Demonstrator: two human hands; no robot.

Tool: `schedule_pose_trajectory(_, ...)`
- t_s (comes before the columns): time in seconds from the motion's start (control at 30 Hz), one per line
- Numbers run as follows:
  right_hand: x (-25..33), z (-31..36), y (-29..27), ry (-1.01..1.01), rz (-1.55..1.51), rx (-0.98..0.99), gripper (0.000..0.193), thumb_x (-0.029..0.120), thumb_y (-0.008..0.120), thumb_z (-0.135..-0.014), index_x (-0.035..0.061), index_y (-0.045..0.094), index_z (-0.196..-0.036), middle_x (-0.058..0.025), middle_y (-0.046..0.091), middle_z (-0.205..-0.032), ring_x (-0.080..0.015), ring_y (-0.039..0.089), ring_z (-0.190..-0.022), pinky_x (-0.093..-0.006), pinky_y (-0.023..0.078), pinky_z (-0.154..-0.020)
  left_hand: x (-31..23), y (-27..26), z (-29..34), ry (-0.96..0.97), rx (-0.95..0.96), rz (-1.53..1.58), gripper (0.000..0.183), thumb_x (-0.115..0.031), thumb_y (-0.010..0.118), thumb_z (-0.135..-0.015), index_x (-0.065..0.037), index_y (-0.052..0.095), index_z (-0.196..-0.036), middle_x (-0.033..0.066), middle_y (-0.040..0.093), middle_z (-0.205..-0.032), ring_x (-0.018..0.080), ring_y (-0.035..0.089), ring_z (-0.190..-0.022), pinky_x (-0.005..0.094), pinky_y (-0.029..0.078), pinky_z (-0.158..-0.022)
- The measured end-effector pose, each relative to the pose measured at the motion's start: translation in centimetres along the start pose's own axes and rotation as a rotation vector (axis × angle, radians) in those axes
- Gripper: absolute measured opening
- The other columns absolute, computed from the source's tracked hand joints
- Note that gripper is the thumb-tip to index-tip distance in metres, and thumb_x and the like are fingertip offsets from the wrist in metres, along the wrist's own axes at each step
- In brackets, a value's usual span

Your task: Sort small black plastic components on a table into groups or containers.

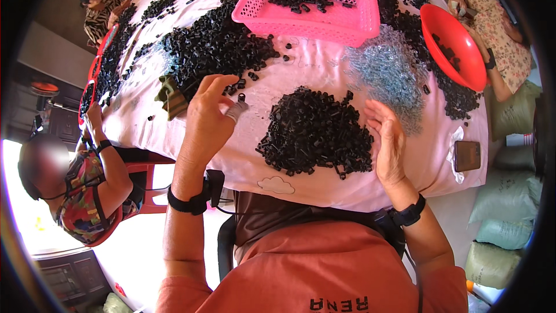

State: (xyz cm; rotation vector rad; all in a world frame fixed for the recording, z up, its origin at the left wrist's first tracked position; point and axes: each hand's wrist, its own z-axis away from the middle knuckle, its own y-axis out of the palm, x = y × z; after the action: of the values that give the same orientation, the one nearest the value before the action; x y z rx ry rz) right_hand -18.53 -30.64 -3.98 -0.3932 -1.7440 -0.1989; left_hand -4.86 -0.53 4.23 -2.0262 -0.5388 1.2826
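A heap of small black cylindrical plastic parts (315,130) lies on the table in front of me. To its left, my left hand (209,113) is held with fingers curved and apart, a pale wrap on one digit. One small black part (241,98) shows at the tip of that wrapped digit; whether they touch, I cannot tell. My right hand (388,142) is open at the heap's right side, palm toward it, fingers slightly spread. Beyond my left hand spreads a larger pile of black parts (217,40). Past my right fingertips lies a pile of clear bluish small pieces (391,72).
A pink perforated basket (313,35) holding some black parts stands at the far middle. A red bowl (460,52) is at the right, near a phone (467,156). Green striped cloth (171,98) lies left of my hand. Other people sit around the table; sacks (504,197) line the right.
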Motion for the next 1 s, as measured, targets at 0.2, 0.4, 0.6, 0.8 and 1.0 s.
schedule_pose_trajectory(0.2,0.3,0.0,0.1,0.011,0.009,-0.006,0.069,0.056,0.039,-0.109,-0.0035,0.054,-0.142,-0.0165,0.062,-0.139,-0.0274,0.06,-0.127,-0.0403,0.046,-0.108,0.5,0.3,1.3,0.17,0.429,0.076,0.02,0.002,0.075,-0.086,-0.004,0.074,-0.106,0.0109,0.07,-0.104,0.0193,0.069,-0.081,0.0297,0.053,-0.067)
schedule_pose_trajectory(0.4,0.5,0.0,0.0,-0.006,0.035,0.015,0.068,0.055,0.04,-0.11,-0.003,0.054,-0.141,-0.0152,0.062,-0.138,-0.0265,0.06,-0.126,-0.0399,0.046,-0.108,0.5,2.1,2.3,0.213,0.494,0.09,0.038,0.017,0.06,-0.072,0.001,0.072,-0.104,0.0138,0.068,-0.097,0.029,0.07,-0.085,0.0375,0.055,-0.074)
schedule_pose_trajectory(0.6,0.4,0.0,0.1,0.001,0.036,0.005,0.067,0.055,0.04,-0.11,-0.003,0.055,-0.141,-0.015,0.063,-0.138,-0.026,0.06,-0.126,-0.0395,0.047,-0.107,0.4,2.2,2.0,0.219,0.519,0.037,0.042,0.018,0.058,-0.068,0.002,0.071,-0.105,0.0148,0.066,-0.092,0.0302,0.068,-0.082,0.0382,0.054,-0.074)
schedule_pose_trajectory(0.8,0.3,-0.1,-0.1,-0.01,0.049,0.014,0.067,0.054,0.04,-0.11,-0.0031,0.055,-0.141,-0.0148,0.062,-0.138,-0.0255,0.06,-0.126,-0.0392,0.046,-0.108,-0.4,2.4,2.3,0.256,0.464,0.034,0.043,0.017,0.058,-0.068,-0.001,0.07,-0.105,0.0152,0.067,-0.091,0.0331,0.069,-0.083,0.0399,0.054,-0.073)
schedule_pose_trajectory(1.0,0.3,0.0,0.0,-0.002,0.03,0.011,0.066,0.053,0.041,-0.11,-0.0029,0.054,-0.141,-0.0143,0.062,-0.138,-0.025,0.059,-0.126,-0.039,0.046,-0.108,-0.3,2.6,2.5,0.282,0.459,0.006,0.039,0.015,0.06,-0.071,-0.001,0.069,-0.104,0.0159,0.066,-0.093,0.0362,0.068,-0.083,0.042,0.054,-0.073)
